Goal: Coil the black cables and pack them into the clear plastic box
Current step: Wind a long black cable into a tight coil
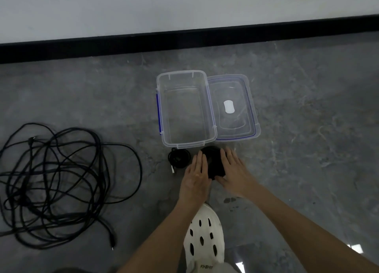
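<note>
As left hand (195, 175) and right hand (234, 171) flank it, black coil (215, 165) between straight fingers (200, 160).

Dim even light, soft blur throughout, glare patches on the floor (307, 149) lower right, wide-angle bowing at edges

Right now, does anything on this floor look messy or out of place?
Yes: the black cable heap on the left sprawls in a loose tangle, apart from the clear box, which holds nothing yet. Nothing looks spilled or broken.
</note>
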